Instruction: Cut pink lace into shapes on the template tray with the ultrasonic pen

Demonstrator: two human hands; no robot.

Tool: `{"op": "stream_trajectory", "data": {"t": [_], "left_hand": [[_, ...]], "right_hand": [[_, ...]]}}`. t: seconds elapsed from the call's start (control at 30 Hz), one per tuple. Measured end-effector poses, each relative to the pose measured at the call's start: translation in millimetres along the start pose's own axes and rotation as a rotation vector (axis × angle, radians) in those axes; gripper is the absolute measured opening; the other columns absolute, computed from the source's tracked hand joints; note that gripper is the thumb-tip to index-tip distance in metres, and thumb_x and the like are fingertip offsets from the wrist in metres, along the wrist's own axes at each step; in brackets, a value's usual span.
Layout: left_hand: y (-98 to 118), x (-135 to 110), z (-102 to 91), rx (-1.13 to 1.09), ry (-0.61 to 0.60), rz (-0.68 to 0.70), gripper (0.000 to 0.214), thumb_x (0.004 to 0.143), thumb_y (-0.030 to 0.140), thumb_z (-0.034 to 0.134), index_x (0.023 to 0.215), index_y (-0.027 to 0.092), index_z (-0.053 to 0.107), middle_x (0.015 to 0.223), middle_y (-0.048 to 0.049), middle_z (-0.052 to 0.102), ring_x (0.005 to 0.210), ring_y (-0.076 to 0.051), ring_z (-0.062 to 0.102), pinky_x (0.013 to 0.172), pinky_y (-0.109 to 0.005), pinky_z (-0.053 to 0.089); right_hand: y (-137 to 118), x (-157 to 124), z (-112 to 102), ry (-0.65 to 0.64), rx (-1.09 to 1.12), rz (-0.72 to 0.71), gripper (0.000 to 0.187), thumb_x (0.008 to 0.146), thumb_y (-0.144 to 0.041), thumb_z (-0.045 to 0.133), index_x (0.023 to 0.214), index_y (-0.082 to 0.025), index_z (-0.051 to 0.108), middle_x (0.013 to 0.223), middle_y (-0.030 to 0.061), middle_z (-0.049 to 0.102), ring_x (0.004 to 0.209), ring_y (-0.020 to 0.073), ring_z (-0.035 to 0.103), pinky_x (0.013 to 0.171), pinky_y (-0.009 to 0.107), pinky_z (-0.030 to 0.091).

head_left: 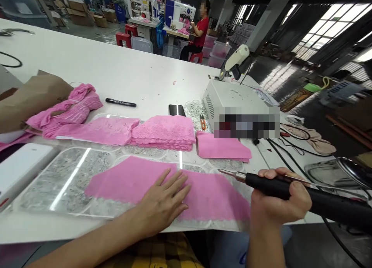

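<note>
Checked yellow-and-black cloth [157,256], probably a shirt, is closest, just below the near edge of the tabletop [139,74]. Left hand [167,200] lies flat, fingers a bit spread, on the pink cloth [124,178], which runs along the middle of that near edge. Right hand [281,202] is wrapped round the black handle of a pointy tool [267,186], metal tip right by the cloth's far edge. Can't tell if they're touching.

That tip's my worry tbh: one wrist wobble and it could nick the cloth, or poke the folded pink fabric [223,146] just beyond. And if the left palm eases off, the cloth could skate on the glossy sheet [66,178] underneath.

Past the sheet there's a scalloped lace stack [164,132], then orange-handled clippers [202,121] and a marker [120,102] further left. Grey box [240,99] sits by the tabletop's right edge, cream gun-shaped gadget [236,58] behind it toward the far right corner.

Beyond the far edge, someone in red [201,29] sits at a sewing machine [180,14], with big windows [331,23] off to the right.
</note>
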State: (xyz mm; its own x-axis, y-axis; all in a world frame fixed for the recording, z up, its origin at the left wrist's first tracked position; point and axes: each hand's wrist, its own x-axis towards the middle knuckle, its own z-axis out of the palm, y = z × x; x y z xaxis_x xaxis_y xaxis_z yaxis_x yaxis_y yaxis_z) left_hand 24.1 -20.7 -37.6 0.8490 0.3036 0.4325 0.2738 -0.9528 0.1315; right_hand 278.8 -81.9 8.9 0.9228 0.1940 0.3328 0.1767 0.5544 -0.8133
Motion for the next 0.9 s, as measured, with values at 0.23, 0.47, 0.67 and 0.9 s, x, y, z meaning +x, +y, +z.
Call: {"op": "stream_trajectory", "data": {"t": [0.23,0.47,0.67,0.9], "left_hand": [[-7,2,8.0,0.073,-0.012,-0.03,0.037,0.1,0.033,0.043,0.13,0.017,0.057,0.138,-0.0087,0.057,0.132,-0.028,0.048,0.116,-0.05,0.03],[-9,1,9.0,0.165,-0.041,0.012,0.038,0.098,0.03,0.045,0.132,0.017,0.057,0.14,-0.0073,0.054,0.135,-0.029,0.044,0.119,-0.052,0.022],[-10,1,9.3,0.191,-0.035,0.02,0.038,0.098,0.031,0.046,0.131,0.017,0.057,0.14,-0.0067,0.055,0.136,-0.028,0.043,0.12,-0.052,0.016],[-10,1,9.7,0.189,-0.025,0.021,0.038,0.098,0.032,0.046,0.131,0.017,0.057,0.14,-0.0068,0.054,0.137,-0.028,0.042,0.121,-0.051,0.013]], "right_hand": [[1,10,-32,0.086,-0.08,0.007,0.016,0.06,-0.032,0.046,0.066,-0.018,0.052,0.066,-0.0005,0.046,0.051,0.0111,0.044,0.048,0.028,0.042],[5,5,-28,0.067,0.002,0.066,0.014,0.059,-0.028,0.05,0.07,-0.02,0.048,0.069,-0.0028,0.048,0.052,0.0098,0.045,0.049,0.026,0.042],[8,5,-27,0.042,0.008,0.053,0.016,0.059,-0.028,0.051,0.073,-0.021,0.047,0.068,-0.0038,0.048,0.052,0.0099,0.045,0.051,0.027,0.043],[8,3,-25,0.036,-0.014,0.016,0.012,0.061,-0.028,0.052,0.069,-0.02,0.048,0.068,-0.0033,0.05,0.052,0.0101,0.046,0.05,0.027,0.043]]}}
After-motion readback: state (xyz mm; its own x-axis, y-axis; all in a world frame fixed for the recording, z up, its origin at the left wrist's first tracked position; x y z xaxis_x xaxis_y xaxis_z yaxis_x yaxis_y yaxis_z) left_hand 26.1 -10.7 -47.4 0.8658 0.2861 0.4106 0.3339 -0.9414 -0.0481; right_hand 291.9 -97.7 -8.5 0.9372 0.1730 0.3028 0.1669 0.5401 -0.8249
